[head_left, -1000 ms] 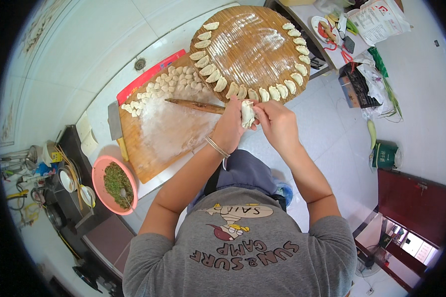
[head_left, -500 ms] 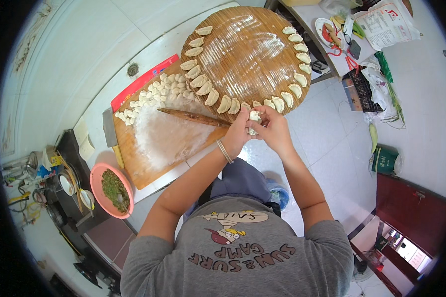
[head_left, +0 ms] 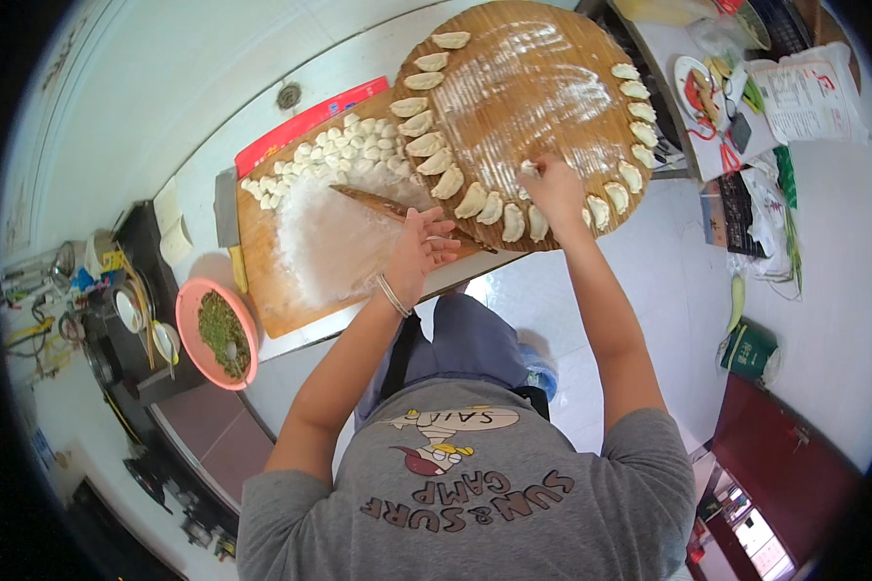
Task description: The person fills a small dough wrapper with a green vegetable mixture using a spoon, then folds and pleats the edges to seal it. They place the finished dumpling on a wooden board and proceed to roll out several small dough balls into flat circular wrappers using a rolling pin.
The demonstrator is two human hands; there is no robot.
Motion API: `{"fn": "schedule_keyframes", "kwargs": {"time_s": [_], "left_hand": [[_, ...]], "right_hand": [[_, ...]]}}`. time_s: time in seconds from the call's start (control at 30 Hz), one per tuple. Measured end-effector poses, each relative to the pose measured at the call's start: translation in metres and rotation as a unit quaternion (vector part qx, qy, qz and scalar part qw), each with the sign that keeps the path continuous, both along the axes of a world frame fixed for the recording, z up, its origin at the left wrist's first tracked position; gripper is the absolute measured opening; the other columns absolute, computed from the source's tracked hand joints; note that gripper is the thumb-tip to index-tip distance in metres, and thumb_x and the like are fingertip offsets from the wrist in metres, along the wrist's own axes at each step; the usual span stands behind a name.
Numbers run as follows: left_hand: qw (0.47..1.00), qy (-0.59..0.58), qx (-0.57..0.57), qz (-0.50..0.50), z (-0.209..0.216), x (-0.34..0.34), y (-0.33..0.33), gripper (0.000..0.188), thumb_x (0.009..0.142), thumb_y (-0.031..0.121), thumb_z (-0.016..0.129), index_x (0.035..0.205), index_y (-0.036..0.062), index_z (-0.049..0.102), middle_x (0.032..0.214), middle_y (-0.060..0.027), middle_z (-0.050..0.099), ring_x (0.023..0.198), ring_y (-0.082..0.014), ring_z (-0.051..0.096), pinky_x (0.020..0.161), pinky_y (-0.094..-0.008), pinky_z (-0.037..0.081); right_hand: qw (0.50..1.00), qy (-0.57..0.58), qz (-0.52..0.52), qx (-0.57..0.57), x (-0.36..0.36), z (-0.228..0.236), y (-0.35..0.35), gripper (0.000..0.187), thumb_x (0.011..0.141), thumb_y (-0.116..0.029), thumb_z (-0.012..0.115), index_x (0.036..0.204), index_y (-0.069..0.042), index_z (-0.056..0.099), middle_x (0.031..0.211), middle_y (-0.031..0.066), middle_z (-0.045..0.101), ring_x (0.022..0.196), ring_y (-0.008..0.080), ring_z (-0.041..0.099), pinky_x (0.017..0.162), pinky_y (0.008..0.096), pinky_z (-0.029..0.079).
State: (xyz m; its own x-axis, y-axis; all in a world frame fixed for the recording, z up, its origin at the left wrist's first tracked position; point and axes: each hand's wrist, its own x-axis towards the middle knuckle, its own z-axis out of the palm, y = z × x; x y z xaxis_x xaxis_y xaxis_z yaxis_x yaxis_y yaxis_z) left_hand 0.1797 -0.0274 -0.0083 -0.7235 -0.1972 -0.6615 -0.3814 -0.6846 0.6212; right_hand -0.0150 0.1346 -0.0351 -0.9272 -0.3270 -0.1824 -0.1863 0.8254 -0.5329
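My right hand (head_left: 556, 192) is over the near part of a round wooden board (head_left: 513, 107), its fingers closed on a pale dumpling (head_left: 529, 168). Folded dumplings line the board's rim, among them one (head_left: 513, 223) just below that hand. My left hand (head_left: 422, 244) holds nothing, fingers apart, above the near end of a wooden rolling pin (head_left: 378, 203). That pin lies slantwise on a floured cutting board (head_left: 262, 281). Small lumps of dough (head_left: 344, 145) are heaped along the cutting board's far side.
A cleaver (head_left: 227, 218) rests at the cutting board's left edge. Left of it stands a pink bowl (head_left: 252, 349) of green filling with a spoon-like thing in it. A red strip (head_left: 310, 126) lies behind the dough. To the right, a side table holds a plate (head_left: 683, 73) and a white bag (head_left: 809, 102).
My hands have parted. The right one has carried the dumpling forward over the round board; the left has let go and moved left, its fingers spread. The whole view has shifted slightly.
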Motion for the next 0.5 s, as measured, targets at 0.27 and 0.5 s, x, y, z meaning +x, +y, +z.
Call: {"fn": "schedule_keyframes", "kwargs": {"time_s": [0.27,0.5], "left_hand": [[0.996,-0.052,-0.054,0.049,-0.03,0.054,-0.036,0.073,0.098,0.06,0.031,0.139,0.0012,0.04,0.123,-0.0161,0.057,0.098,-0.0227,0.059,0.085,-0.0351,0.048],[0.948,-0.134,-0.277,0.083,-0.097,0.113,-0.122,0.054,0.098,0.044,0.049,0.127,-0.0012,0.053,0.108,-0.0128,0.064,0.085,-0.0193,0.063,0.074,-0.0344,0.051]], "right_hand": [[0.98,0.182,0.061,-0.044,0.03,0.037,-0.022,0.032,0.079,-0.023,0.072,0.106,-0.006,0.066,0.102,0.0191,0.063,0.089,0.0373,0.062,0.077,0.0462,0.05],[0.959,0.008,0.244,-0.147,0.143,0.019,-0.091,0.026,0.079,-0.017,0.07,0.101,-0.005,0.062,0.099,0.015,0.06,0.096,0.0352,0.058,0.081,0.0436,0.048]]}}
